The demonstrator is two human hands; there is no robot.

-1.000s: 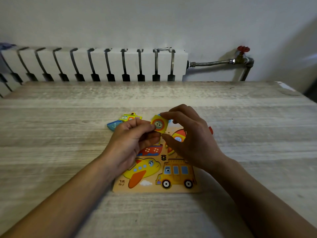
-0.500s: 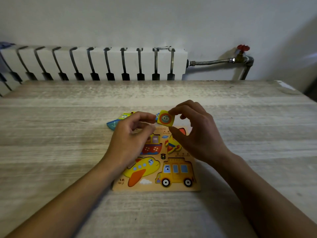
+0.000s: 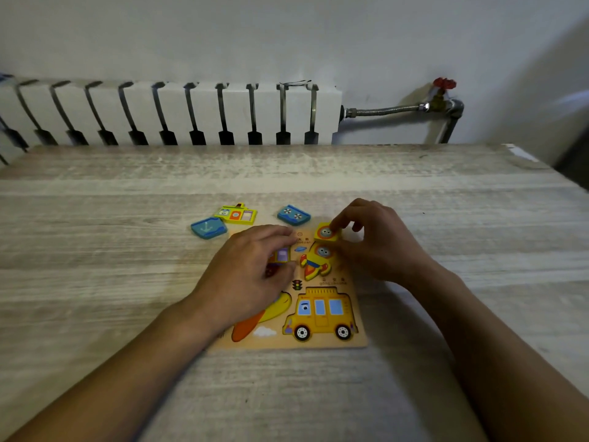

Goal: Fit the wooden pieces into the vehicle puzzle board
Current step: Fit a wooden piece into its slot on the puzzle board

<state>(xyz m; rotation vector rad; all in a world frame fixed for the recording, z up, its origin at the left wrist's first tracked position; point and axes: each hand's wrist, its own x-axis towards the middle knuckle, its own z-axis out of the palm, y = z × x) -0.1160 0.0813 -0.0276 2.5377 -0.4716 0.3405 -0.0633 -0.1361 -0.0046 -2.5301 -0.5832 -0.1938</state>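
Note:
The vehicle puzzle board [image 3: 318, 342] lies on the table in front of me. A yellow bus [image 3: 320, 314] sits in its near right slot; a yellow plane [image 3: 271, 311] is half hidden under my left hand. My right hand [image 3: 379, 240] pinches a small yellow piece with a round face [image 3: 325, 232] over the board's far right corner, just above the rocket slot [image 3: 315, 261]. My left hand [image 3: 251, 275] rests palm down on the board's left half, fingers bent, covering the boat slot. Three loose pieces lie beyond the board: blue hull [image 3: 208, 227], yellow cabin [image 3: 236, 214], blue piece [image 3: 294, 214].
The wooden table [image 3: 95, 282] stretches wide on both sides of the board. A white radiator [image 3: 165, 113] runs along the wall behind the far edge, with a metal hose and red valve [image 3: 444, 84] at the right.
My right hand carried the yellow face piece right and down toward the board's far right corner. My left hand let go of it and dropped flat onto the board.

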